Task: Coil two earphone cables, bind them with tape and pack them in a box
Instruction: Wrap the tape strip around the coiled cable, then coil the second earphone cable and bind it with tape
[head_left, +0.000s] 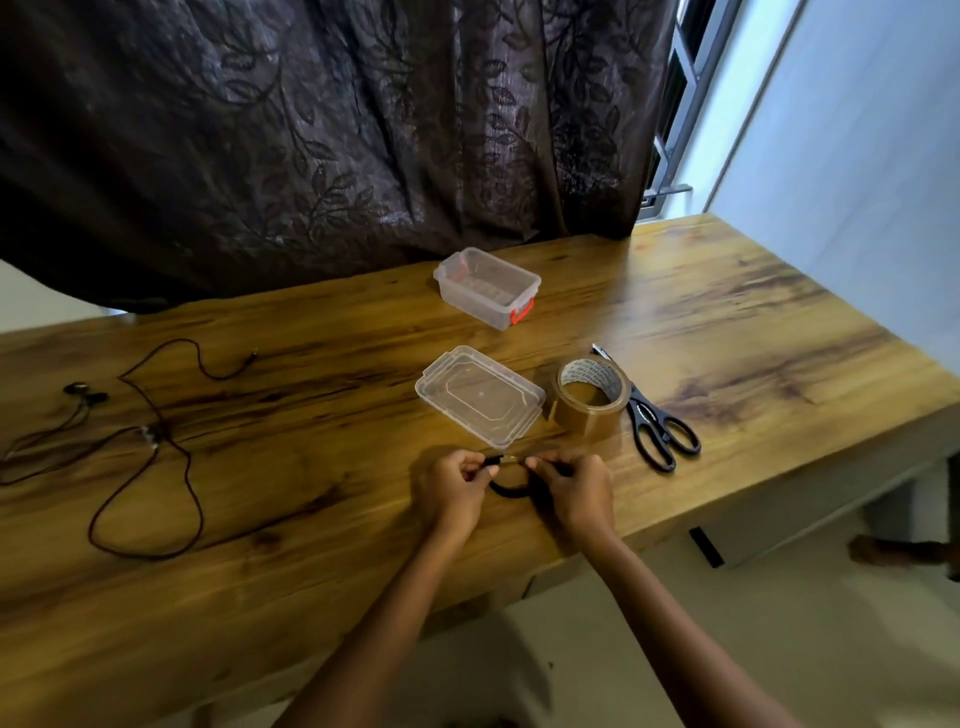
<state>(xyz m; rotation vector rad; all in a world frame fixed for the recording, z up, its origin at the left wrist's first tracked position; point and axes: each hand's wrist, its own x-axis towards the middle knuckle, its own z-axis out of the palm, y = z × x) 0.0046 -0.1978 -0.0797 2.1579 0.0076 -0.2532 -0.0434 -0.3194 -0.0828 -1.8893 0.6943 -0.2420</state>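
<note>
Two hands meet near the table (311, 519) front edge in the head view: left hand (451, 493) & right hand (576, 496) both pinched shut on a small black cable coil (506, 489), w/ what looks like a tape strip spanning the top, hard to tell. Best approach, imo: keep loops tight, wrap tape flush. Second earphone cable (156, 467) lies uncoiled, well apart at left. Box (488, 286) open; lid (480, 395), tape roll (592, 397), scissors (654, 421) just beyond hands.

A black coiled cable (506, 488) sits between two hands. A dark red cable (150, 457) lies loose, far left. The clear box (487, 287) stands open, its lid (480, 396) beside brown tape (589, 397).
</note>
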